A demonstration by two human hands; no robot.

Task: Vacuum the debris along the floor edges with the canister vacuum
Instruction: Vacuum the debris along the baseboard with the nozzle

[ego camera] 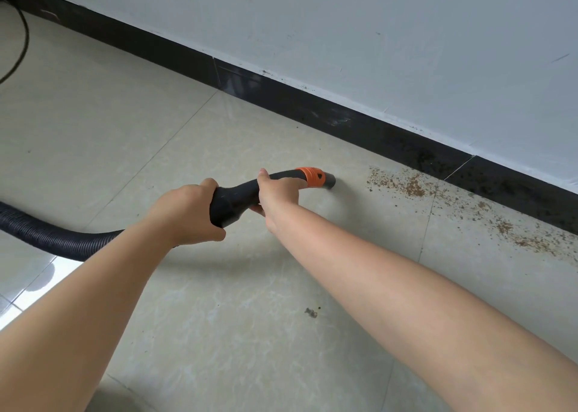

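Observation:
Both hands hold the black vacuum handle point(236, 197) low over the beige tiled floor. My left hand point(187, 213) grips its thick rear end, where the ribbed black hose point(40, 232) runs off to the left. My right hand point(276, 192) grips the handle further forward, just behind the orange collar point(310, 176). The grey nozzle tip point(329, 181) points down at the tile, a short way left of the brown debris point(403, 183). That debris lies scattered along the black baseboard point(344, 120) and trails off to the right edge.
A white wall point(375, 36) rises above the baseboard. A thin black cable point(22, 39) curves across the floor at the far left. A small dark speck of dirt point(311, 312) lies on the tile near my right forearm.

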